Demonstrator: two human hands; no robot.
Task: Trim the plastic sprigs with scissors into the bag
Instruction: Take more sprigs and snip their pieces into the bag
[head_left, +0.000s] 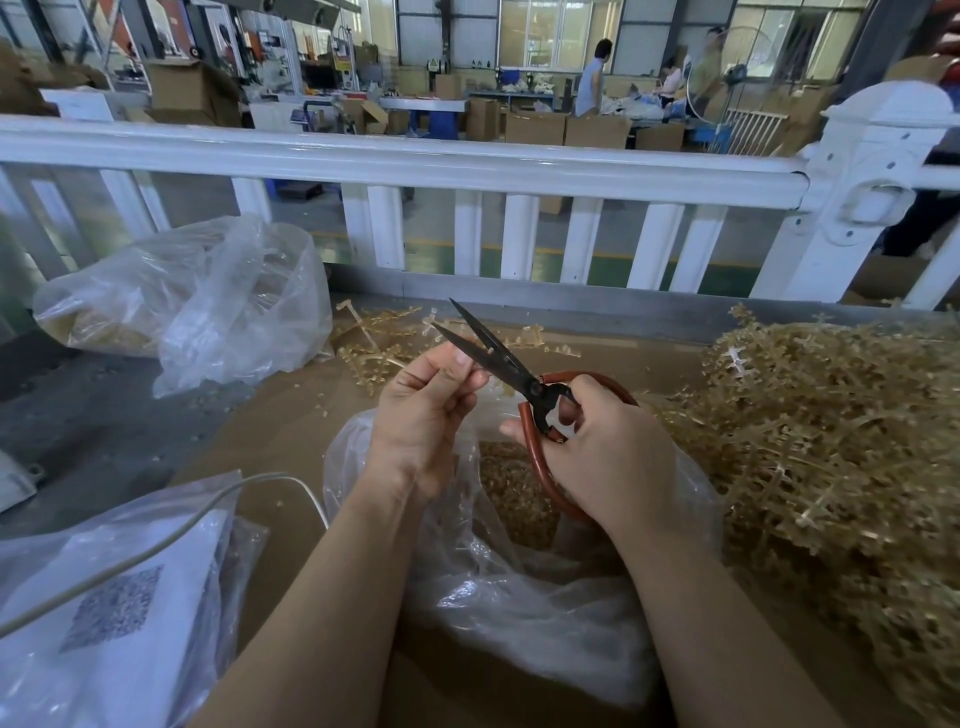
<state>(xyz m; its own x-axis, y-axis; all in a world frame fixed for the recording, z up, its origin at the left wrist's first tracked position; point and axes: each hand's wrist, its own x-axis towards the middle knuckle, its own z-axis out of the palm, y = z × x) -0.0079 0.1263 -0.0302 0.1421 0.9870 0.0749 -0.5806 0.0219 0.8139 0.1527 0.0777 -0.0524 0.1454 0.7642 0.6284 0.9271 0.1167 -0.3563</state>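
Note:
My right hand (597, 457) grips the red-brown handles of black scissors (498, 358), whose blades stand slightly apart and point up-left. My left hand (423, 410) pinches a small pale sprig piece (434, 318) at the blades; most of the piece is hidden by my fingers. Both hands hover over an open clear plastic bag (519, 582) holding tan trimmed bits (514, 488). A big heap of tan plastic sprigs (831, 441) lies to the right.
Loose sprigs (374, 338) lie behind my hands. A second clear bag (208, 301) sits at the back left. A bag with a printed sheet (104, 613) and a white cable (156, 540) lies at the front left. A white fence rail (415, 156) borders the far side.

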